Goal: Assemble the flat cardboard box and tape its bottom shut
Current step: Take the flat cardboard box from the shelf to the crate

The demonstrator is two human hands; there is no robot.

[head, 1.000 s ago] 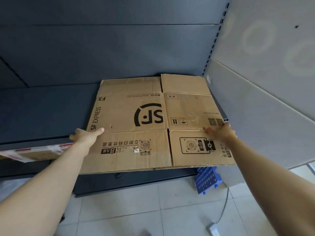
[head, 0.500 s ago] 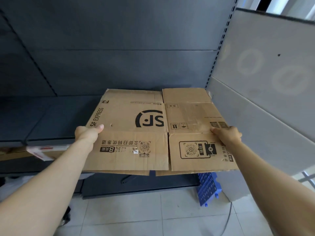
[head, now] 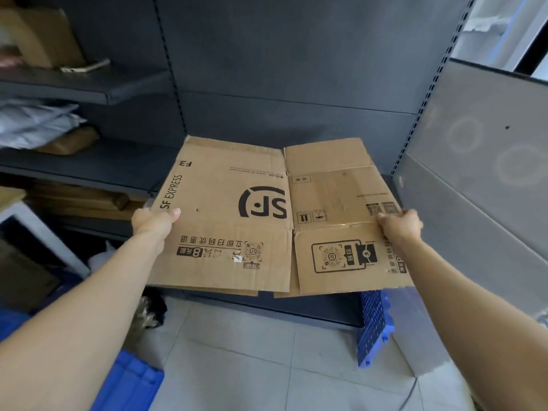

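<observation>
So the flat cardboard box (head: pixel 237 221) is up in the air, roughly level, out in front of the dark shelving (head: pixel 296 84) and over the tiled floor (head: pixel 237 351). Left hand (head: pixel 154 222) pinches the left edge, thumb on top and the fingers tucked under where I can't see them. Right hand (head: pixel 400 225) grips the right edge, fingers curled over it. Nothing's opened up yet, it's completely flat.

What could go wrong, imo: it's only held at two small spots on opposite edges. If either pinch loosens while the sides get pushed together to pop it open, the whole sheet probably slides out and drops. The near flaps hang a bit apart from the layer under them, so they may flop around and crease the wrong way. The far edge sits near the back of the shelving, so swinging it upright could knock into that. Also there's no tape in view and no worktop to press against, so closing the bottom mid-air looks fiddly.
</observation>
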